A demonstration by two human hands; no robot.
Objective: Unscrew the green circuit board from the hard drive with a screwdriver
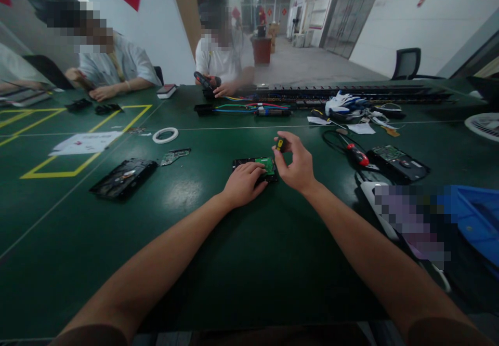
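A black hard drive [236, 163] with a green circuit board [270, 165] on its upper face lies flat on the table in front of me. My left hand [245, 182] is over it, fingers across the top and thumb along the near edge, covering much of it. Just above the drive's right end, my right hand [295, 163] pinches a small screwdriver [280, 144] by its yellow and black handle. The screwdriver's shaft and tip cannot be made out, so I cannot tell whether it touches the board.
Left lie another black drive [123, 178], a loose circuit board [175, 156] and a white tape roll [165, 135]. Right are a red-black screwdriver [357, 155], another drive [399, 163], gloves [345, 106] and a blue bin [477, 218]. Two people sit across, one holding a dark tool [206, 81].
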